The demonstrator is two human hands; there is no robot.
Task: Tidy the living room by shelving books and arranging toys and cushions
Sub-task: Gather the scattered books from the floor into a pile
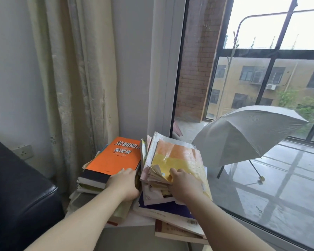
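The left hand point(123, 183) grips the orange book point(114, 156) by its near corner; the right hand point(186, 184) clutches the yellow book point(179, 160) just beside it; both lie lengthwise ahead.

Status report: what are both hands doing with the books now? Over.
Left hand grips orange book at near corner, left pile. Right hand hooks yellow book at curled edge, right pile. Piles uneven; nothing blocks hands.

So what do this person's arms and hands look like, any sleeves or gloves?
Both forearms are bare, no sleeves in view. The left hand and right hand show no gloves, rings or watch. A small pale patch on the right hand's back is too small to identify.
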